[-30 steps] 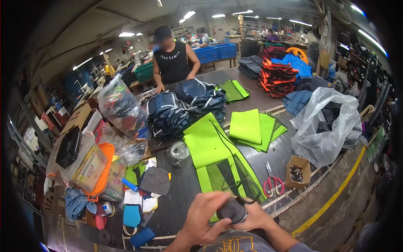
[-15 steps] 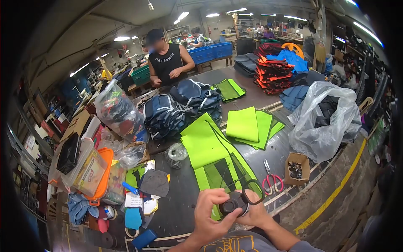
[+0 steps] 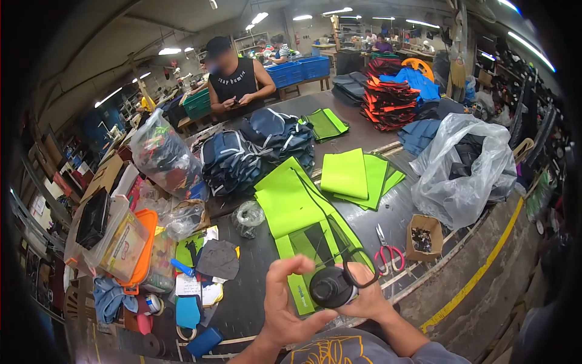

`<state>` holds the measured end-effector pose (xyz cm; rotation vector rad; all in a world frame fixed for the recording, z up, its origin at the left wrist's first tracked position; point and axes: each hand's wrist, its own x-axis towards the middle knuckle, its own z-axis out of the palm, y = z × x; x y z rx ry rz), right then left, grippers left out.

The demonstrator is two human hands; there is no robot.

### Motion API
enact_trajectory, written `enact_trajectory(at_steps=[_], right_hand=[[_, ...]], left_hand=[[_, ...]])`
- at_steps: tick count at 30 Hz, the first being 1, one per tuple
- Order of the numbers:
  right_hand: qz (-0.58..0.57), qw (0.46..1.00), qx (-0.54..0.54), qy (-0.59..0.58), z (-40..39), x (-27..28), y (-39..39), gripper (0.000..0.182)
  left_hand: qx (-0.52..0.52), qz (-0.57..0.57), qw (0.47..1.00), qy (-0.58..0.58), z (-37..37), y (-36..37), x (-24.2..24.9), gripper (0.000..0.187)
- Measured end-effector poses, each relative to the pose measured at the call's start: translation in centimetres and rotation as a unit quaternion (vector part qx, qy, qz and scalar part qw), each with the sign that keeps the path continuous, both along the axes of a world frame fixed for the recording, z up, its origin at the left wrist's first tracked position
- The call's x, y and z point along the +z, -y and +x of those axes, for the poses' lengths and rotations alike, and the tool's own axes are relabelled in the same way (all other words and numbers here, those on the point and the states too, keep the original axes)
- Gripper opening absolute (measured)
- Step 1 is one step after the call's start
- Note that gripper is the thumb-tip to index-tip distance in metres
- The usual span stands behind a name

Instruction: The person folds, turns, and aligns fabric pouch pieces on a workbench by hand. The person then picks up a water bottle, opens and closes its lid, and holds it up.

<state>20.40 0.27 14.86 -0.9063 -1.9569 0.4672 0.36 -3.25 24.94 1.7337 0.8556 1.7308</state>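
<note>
My right hand (image 3: 368,299) is wrapped round a dark bottle with a black lid (image 3: 330,287) and a black carry loop, seen from above. Most of the bottle's body is hidden below the lid and behind my fingers. Just left of the lid, my left hand (image 3: 290,303) is open, thumb and fingers spread apart in a curve. Under both hands lies a lime-green fabric piece (image 3: 286,209) with dark mesh and black edging. Red-handled scissors (image 3: 390,257) rest on the table beside my right hand.
Right of the scissors stands a small cardboard box (image 3: 424,236) of small dark pieces, near a clear plastic bag (image 3: 464,176). Folded green pieces (image 3: 344,176) and navy bundles (image 3: 227,159) lie farther back. A co-worker (image 3: 236,82) stands across the table (image 3: 257,285). A tape roll (image 3: 248,217) sits left.
My left hand has let go of the lid, opened and moved left. The bottle stays in my right hand, its lid more visible. The co-worker's hands have come together.
</note>
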Motion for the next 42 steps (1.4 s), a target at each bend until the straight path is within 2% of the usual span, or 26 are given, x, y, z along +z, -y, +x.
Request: enact_trajectory(at_steps=[1,2,5,9,14,18,21,23,26,29,31,34,37,42], right_hand=[[-0.012,1.0,-0.001,-0.02,-0.1,-0.2,0.1,0.092],[-0.023,0.999,-0.002,-0.041,-0.2,-0.4,0.2,0.091],[-0.035,0.998,0.003,-0.05,-0.2,0.0,0.3,0.091],[-0.029,0.999,0.012,-0.027,-0.1,0.8,0.4,0.091],[-0.034,0.998,0.014,-0.044,0.0,0.3,0.5,0.091],[-0.025,0.999,0.025,-0.028,0.1,0.6,0.6,0.091],[-0.025,0.999,0.029,-0.028,0.1,0.7,0.9,0.091],[-0.037,0.997,0.031,-0.052,0.0,0.8,1.1,0.091],[-0.028,0.999,0.035,-0.029,0.1,1.1,1.1,0.091],[-0.023,0.999,0.044,-0.007,0.0,1.6,1.0,0.091],[-0.017,0.998,0.063,0.01,-0.2,1.8,1.1,0.09],[-0.037,0.997,0.069,-0.027,-0.4,1.0,1.1,0.091],[-0.049,0.995,0.072,-0.053,-0.5,0.6,1.3,0.092],[-0.026,0.995,0.074,-0.057,-0.1,1.0,1.2,0.094]], left_hand=[[-0.004,0.007,0.999,0.047,0.2,-0.1,0.5,0.066],[-0.004,0.005,0.999,0.048,-0.2,-0.5,0.5,0.066],[-0.048,0.074,0.976,-0.197,-2.7,-1.4,0.0,0.063],[0.0,-0.019,0.986,-0.167,-1.7,0.2,0.7,0.065],[0.0,0.071,0.979,-0.19,-1.4,-0.7,2.0,0.064],[0.01,0.06,0.971,-0.229,-2.0,-0.4,1.9,0.064],[0.012,0.071,0.953,-0.296,-1.8,-0.4,4.6,0.057],[0.005,0.08,0.946,-0.314,-2.2,-0.7,4.4,0.055],[-0.006,0.096,0.932,-0.349,-2.9,-0.7,4.5,0.051],[0.081,0.095,0.885,-0.449,-3.1,0.7,8.1,0.046],[0.14,0.202,0.883,-0.4,-2.3,1.1,9.9,0.046],[0.137,0.29,0.846,-0.426,-2.5,4.3,13.9,0.035],[0.155,0.306,0.851,-0.398,-2.6,5.8,16.2,0.034],[0.148,0.29,0.851,-0.412,-1.8,5.0,16.7,0.032]])
